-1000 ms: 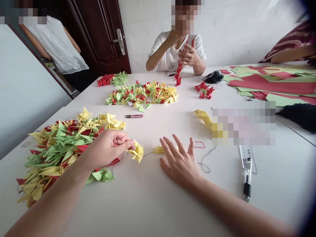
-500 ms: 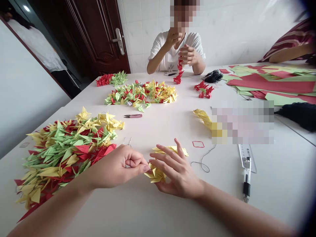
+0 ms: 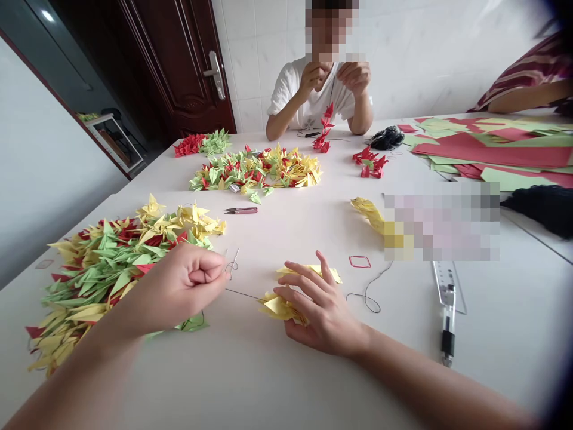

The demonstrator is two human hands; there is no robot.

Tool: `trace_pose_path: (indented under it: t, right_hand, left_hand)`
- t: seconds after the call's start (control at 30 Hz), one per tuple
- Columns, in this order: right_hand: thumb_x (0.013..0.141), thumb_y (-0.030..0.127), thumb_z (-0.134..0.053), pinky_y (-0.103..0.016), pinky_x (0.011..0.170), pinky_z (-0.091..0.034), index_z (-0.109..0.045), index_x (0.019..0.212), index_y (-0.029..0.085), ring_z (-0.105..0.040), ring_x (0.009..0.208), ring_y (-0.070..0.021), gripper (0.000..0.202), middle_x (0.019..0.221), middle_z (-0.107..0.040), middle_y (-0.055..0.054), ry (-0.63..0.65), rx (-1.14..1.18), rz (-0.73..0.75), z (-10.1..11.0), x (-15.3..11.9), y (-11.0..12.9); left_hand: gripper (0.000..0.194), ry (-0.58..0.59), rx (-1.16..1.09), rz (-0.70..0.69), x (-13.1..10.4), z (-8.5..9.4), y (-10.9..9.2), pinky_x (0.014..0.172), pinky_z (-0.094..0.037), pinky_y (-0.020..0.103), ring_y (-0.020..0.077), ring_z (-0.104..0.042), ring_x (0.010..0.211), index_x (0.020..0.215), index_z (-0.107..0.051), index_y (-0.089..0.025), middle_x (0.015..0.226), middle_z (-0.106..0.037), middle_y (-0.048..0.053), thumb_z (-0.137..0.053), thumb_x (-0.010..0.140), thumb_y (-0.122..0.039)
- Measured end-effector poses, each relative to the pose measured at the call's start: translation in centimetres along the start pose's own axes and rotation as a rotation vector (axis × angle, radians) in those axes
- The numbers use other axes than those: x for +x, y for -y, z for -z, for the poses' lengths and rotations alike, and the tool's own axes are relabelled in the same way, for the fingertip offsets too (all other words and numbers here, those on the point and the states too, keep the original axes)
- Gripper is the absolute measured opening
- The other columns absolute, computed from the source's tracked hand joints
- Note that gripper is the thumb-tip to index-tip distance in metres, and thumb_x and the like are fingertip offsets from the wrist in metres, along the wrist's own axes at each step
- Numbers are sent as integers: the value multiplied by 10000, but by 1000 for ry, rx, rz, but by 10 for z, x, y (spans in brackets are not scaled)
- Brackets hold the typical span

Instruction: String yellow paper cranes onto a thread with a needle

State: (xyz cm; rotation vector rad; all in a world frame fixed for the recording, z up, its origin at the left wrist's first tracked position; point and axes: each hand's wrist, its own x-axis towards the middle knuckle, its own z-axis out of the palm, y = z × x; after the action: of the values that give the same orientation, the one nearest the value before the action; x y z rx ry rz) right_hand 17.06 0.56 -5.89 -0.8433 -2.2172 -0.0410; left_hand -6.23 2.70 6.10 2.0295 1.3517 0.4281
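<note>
My left hand [image 3: 192, 280] is closed in a pinch on a dark thread [image 3: 244, 294], which runs taut to the right into yellow folded paper cranes [image 3: 276, 306]. My right hand [image 3: 320, 310] grips those cranes between thumb and forefinger, its other fingers stretched out above the table. Another yellow folded strip [image 3: 333, 275] lies just behind these fingers. A heap of yellow, green and red paper cranes [image 3: 111, 263] spreads behind and beside my left hand. Close to my left knuckles, a thin needle-like piece [image 3: 235, 257] lies with looped thread.
Thread snips [image 3: 242, 210] lie beyond my hands. On the right are a red clip-like outline [image 3: 360, 261], a loose thread [image 3: 369, 298], a pen [image 3: 447, 334] and a ruler [image 3: 441, 278]. Across the table, a person [image 3: 320, 89] sits behind another crane pile [image 3: 259, 170].
My left hand has pulled away to the left, drawing out thread from the yellow cranes. My right hand has stayed nearly in place. The person opposite has raised one hand.
</note>
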Motion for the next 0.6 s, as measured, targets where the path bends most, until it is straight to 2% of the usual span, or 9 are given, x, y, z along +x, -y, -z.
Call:
trace_pose_path:
  t: [0.17, 0.27, 0.37, 0.43, 0.5, 0.6]
  right_hand:
    - [754, 186, -521, -551, 1119, -61, -590, 1021, 217, -554, 1158, -246, 278, 971, -663, -40, 14, 18, -12, -1, 0, 0]
    - [752, 185, -520, -558, 1114, -68, -593, 1000, 216, -548, 1165, -246, 260, 976, -664, -40, 31, 3, -18, -2, -1, -1]
    - [757, 192, -521, -566, 1111, -62, -594, 985, 207, -541, 1174, -246, 240, 979, -669, -44, 45, -2, -16, -4, -2, -2]
    - [769, 189, -527, -577, 1109, -39, -598, 989, 202, -525, 1195, -251, 232, 1017, -669, -56, 61, -13, -14, -5, -2, -2]
    - [785, 192, -541, -590, 1105, -8, -605, 1016, 202, -490, 1234, -261, 240, 1086, -661, -71, 100, -32, 1, -6, -3, -3]
    - [825, 237, -546, -594, 1101, 32, -596, 1118, 225, -415, 1301, -257, 298, 1192, -635, -70, 175, -50, 63, -4, -3, -4]
  left_hand:
    - [418, -61, -13, 19, -6, 7, -3, 423, -148, 244, 88, -153, 474, 569, -127, -185, 523, -150, -36, -516, 716, -233]
    - [420, -198, 84, 18, -10, 11, -2, 417, -147, 235, 85, -149, 472, 584, -113, -184, 526, -134, -34, -516, 692, -232]
    - [382, -406, 301, -10, -11, 16, 0, 428, -134, 232, 82, -144, 470, 598, -107, -177, 530, -127, -29, -478, 688, -186]
    - [362, -467, 456, -12, -10, 18, 1, 438, -128, 236, 83, -141, 465, 593, -112, -173, 520, -126, -28, -463, 677, -150]
    - [353, -365, 608, 33, -9, 17, 4, 435, -112, 247, 85, -152, 439, 554, -143, -173, 474, -156, -34, -480, 649, -125]
    - [286, -61, 746, 109, -9, 10, 10, 421, -101, 260, 102, -242, 388, 473, -284, -186, 410, -298, -40, -526, 592, -92]
